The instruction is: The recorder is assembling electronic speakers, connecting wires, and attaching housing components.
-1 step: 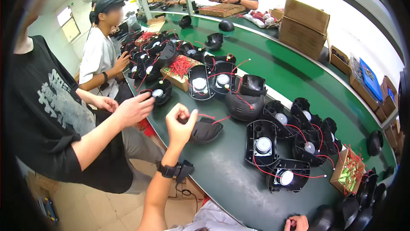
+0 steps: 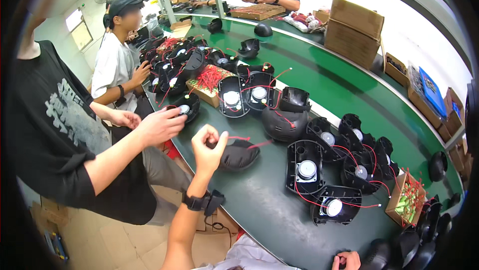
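The left hand [image 2: 207, 150] and right hand [image 2: 346, 260] are showing curled fingers (pinching or not, I cannot tell), while beside the left a light-looking, stiff black speaker shell [image 2: 240, 156] is lying on the workbench [image 2: 249, 205], offering its rim for grip.

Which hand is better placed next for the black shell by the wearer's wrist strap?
Probably the left hand: it is right by the black shell, while the right hand is farther off, near the picture's bottom.
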Motion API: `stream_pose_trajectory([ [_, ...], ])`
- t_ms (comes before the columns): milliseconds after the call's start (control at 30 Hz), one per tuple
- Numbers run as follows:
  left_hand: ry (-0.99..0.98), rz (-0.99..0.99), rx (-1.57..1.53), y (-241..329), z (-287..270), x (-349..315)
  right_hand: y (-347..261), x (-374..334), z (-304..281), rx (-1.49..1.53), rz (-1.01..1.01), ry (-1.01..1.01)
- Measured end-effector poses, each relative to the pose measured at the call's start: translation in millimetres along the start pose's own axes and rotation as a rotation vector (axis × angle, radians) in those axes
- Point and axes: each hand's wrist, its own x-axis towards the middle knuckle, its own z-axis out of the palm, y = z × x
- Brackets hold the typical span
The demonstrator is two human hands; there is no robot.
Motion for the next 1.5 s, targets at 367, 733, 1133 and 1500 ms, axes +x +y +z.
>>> stream_pose_trajectory([
  [367,-0.427,-0.157,-0.59,92.3,-26.6,-46.4,7.6,-8.9,0.5,0.032,0.035,0.006],
  [733,-1.245,-0.507,-0.671,140.6,66.8,-125.1,-56.4,33.7,-7.7,0.478,-0.22,-0.318],
  [1133,-1.02,-0.104,-0.611,154.6,91.5,-150.6,-37.0,-13.4,-1.8,0.673,0.329,-0.289],
  [1500,-1.204,0.728,-0.24,153.0,97.7,-177.7,-10.2,-35.3,3.6,0.913,0.488,-0.023],
])
